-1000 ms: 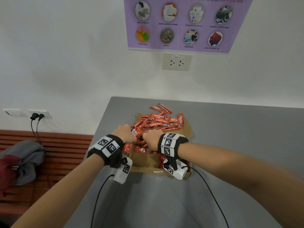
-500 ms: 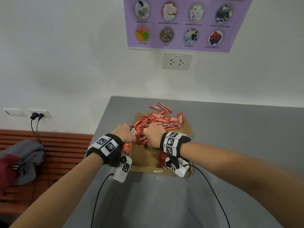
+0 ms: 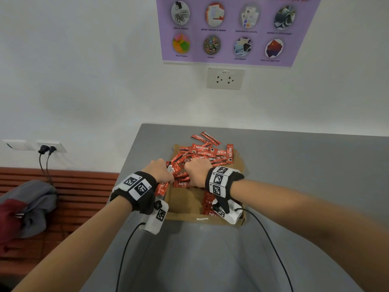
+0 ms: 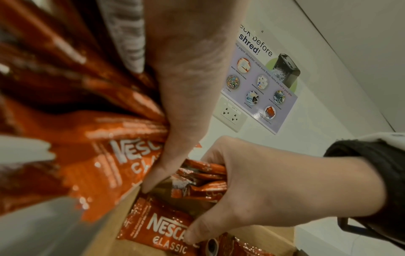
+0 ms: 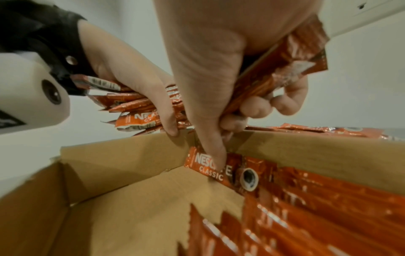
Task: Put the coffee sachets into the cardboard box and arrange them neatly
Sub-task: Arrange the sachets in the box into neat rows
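1. Both hands grip red coffee sachets over the cardboard box point(image 3: 183, 207): the left hand point(image 3: 160, 170) has its fingers curled round a bundle point(image 5: 140, 107) above the box's left wall, and the right hand point(image 3: 197, 172) is clenched on another handful point(image 4: 206, 180) just beside it.
2. From the right wrist view, the right thumb point(image 5: 210, 135) reaches down and touches a single sachet point(image 5: 210, 168) leaning against the box's far wall (its label reads Nescafé Classic).
3. More sachets lie in rows along the box's right side point(image 5: 317, 207); the left half of its floor is bare cardboard.
4. A loose heap of sachets point(image 3: 206, 152) sits across the box's far edge, spilling onto the grey table point(image 3: 305, 175) toward its back edge.
5. On the wall behind hang a purple poster point(image 3: 231, 30) and a socket plate point(image 3: 225, 79).
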### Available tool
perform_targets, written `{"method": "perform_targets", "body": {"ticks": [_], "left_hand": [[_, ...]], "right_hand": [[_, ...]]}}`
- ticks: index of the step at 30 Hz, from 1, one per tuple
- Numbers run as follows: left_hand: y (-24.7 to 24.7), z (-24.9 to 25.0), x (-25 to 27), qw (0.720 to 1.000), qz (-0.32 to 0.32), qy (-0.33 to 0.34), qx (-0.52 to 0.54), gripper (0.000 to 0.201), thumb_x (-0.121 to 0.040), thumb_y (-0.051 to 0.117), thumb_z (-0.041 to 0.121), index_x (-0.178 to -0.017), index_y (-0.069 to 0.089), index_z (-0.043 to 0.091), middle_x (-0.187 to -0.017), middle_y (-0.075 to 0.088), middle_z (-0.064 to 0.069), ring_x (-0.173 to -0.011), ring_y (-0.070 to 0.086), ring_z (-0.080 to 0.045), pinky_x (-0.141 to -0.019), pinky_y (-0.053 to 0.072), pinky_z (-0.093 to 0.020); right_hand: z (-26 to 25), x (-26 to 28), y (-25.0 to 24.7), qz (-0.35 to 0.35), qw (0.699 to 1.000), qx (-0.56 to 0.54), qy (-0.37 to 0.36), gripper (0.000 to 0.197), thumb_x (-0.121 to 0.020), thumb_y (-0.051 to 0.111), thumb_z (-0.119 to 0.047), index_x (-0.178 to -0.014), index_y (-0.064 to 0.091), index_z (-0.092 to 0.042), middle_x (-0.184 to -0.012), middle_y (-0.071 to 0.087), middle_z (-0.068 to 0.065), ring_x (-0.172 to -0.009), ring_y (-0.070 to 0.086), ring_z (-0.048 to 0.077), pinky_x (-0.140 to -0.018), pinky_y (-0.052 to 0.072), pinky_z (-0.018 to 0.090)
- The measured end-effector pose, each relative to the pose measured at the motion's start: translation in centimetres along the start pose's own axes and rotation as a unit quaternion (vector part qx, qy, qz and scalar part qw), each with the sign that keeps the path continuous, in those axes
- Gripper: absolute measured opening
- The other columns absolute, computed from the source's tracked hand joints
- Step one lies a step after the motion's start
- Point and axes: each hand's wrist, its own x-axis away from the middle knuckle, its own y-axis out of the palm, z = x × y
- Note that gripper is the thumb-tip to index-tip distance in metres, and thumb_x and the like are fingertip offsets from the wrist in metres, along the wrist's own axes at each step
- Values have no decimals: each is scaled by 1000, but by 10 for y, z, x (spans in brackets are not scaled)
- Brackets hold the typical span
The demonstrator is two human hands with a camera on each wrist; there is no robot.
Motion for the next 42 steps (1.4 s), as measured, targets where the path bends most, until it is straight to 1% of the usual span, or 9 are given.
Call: {"method": "perform_targets", "body": {"ticks": [9, 13, 16, 20, 25, 30, 35, 38, 42], "left_hand": [[-10, 3, 12, 999, 35, 15, 22, 14, -80, 67, 17, -83, 57, 8, -70, 59, -3, -59, 57, -15, -53, 45, -21], [-26, 15, 31, 958, 182, 116, 188, 34, -81, 67, 17, -56, 44, 17, -51, 50, 2, -41, 43, -10, -42, 35, -19], [-26, 35, 47, 933, 145, 163, 287, 23, -82, 67, 14, -66, 51, 16, -56, 54, 4, -38, 46, -3, -42, 39, -17], [-6, 51, 51, 914, 100, 169, 355, 8, -78, 69, 9, -78, 61, 10, -70, 64, -6, -58, 60, -18, -63, 53, -35], [14, 56, 55, 937, 39, 189, 290, 14, -75, 69, 10, -88, 62, 6, -72, 64, -3, -56, 57, -12, -60, 49, -29], [16, 62, 64, 946, 38, 238, 218, 16, -77, 69, 7, -74, 56, 16, -68, 62, 3, -51, 56, -2, -49, 45, -13], [16, 52, 54, 945, 78, 192, 254, 16, -80, 68, 11, -71, 56, 16, -60, 57, 6, -41, 48, 0, -42, 37, -12], [9, 44, 47, 903, 61, 112, 410, 11, -84, 67, 12, -88, 64, 2, -69, 65, -4, -50, 58, -2, -57, 51, -19], [2, 44, 51, 781, -23, 63, 621, 31, -88, 62, 24, -110, 63, 3, -98, 71, -18, -88, 68, -30, -88, 52, -43]], "right_hand": [[12, 6, -13, -7, 995, -96, 8, 25, -86, 63, -28, -93, 58, -6, -76, 53, 1, -69, 55, 16, -56, 46, 25], [33, 31, -28, 82, 926, -357, 93, 34, -93, 51, -14, -121, 37, 0, -76, 55, 2, -56, 49, 13, -43, 38, 14], [38, 51, -25, 83, 881, -453, 110, 40, -95, 47, -12, -127, 24, -3, -85, 59, 17, -61, 53, 24, -52, 46, 32], [35, 68, -13, 125, 830, -531, 113, 22, -97, 43, -9, -113, 28, -11, -85, 62, 15, -53, 59, 16, -50, 52, 26], [42, 77, -11, 289, 772, -552, 128, 15, -93, 54, -24, -103, 51, -13, -88, 64, -6, -75, 61, 3, -64, 42, 10], [36, 71, -25, 292, 790, -533, 73, 7, -85, 66, -24, -88, 61, -29, -80, 66, -12, -76, 64, 2, -73, 50, 19], [46, 62, -30, 440, 732, -507, 114, 15, -89, 62, -21, -87, 60, -6, -75, 65, 2, -65, 58, 4, -61, 46, 13], [54, 65, -23, 487, 735, -462, 90, 14, -86, 65, -23, -89, 64, -9, -73, 67, 7, -62, 60, 15, -60, 49, 27], [46, 69, 1, 402, 815, -417, -6, 16, -82, 66, -22, -79, 69, -7, -71, 68, 6, -60, 62, 20, -59, 52, 41]]}}
